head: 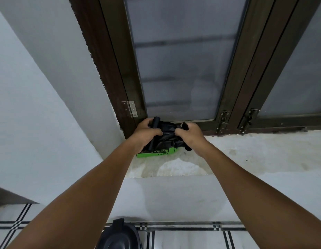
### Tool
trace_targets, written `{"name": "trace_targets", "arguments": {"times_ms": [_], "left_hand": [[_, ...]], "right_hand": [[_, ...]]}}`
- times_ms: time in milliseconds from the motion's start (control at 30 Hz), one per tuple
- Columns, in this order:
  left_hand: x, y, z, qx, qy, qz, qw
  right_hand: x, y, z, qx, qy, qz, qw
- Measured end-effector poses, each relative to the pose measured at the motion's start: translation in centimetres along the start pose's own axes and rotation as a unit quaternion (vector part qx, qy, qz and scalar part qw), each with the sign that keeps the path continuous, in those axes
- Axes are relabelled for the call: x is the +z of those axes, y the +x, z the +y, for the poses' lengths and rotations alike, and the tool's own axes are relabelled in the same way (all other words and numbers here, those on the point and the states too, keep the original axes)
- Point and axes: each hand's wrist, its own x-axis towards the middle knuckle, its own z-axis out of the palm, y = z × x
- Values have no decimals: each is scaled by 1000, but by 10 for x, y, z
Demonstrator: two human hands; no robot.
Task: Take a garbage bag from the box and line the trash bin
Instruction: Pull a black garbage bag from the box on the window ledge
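A green garbage bag box [159, 153] lies on the pale window sill [246, 153], in its left corner against the wall. Just above the box, my left hand [146, 133] grips a black roll of garbage bags [155, 123]. A loose black garbage bag [167, 134] stretches from the roll to my right hand [189, 134], which is closed on its crumpled end. The black trash bin [118, 236] with its lid on stands on the tiled floor below, at the bottom edge of the view.
A dark-framed frosted window [179, 60] rises behind the sill, with latches [222, 121] at its lower corners. A white wall [39, 105] closes the left side. The floor has white tiles with black stripes [192, 229].
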Motion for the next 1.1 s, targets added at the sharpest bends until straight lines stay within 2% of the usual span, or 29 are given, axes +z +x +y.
{"name": "trace_targets", "arguments": {"times_ms": [200, 333, 467, 633, 767, 933, 1100], "left_hand": [[2, -6, 7, -17, -14, -11, 1000], [5, -7, 12, -29, -39, -16, 999], [5, -6, 14, -15, -29, -20, 999], [-1, -6, 12, -14, 4, -7, 1000], [-6, -7, 9, -13, 26, 4, 1000], [-7, -6, 6, -18, 20, 6, 1000], [-5, -5, 7, -28, 9, 11, 999]], "right_hand": [[-5, 4, -3, -20, 35, 80, 996], [-1, 2, -11, -17, 72, 98, 992], [-1, 2, -13, 24, 100, 92, 991], [-8, -3, -10, -28, -7, 24, 999], [-13, 0, -1, -22, -215, 26, 976], [-9, 0, 0, -51, -109, 55, 991], [-9, 3, -1, -25, -25, 55, 998]]}}
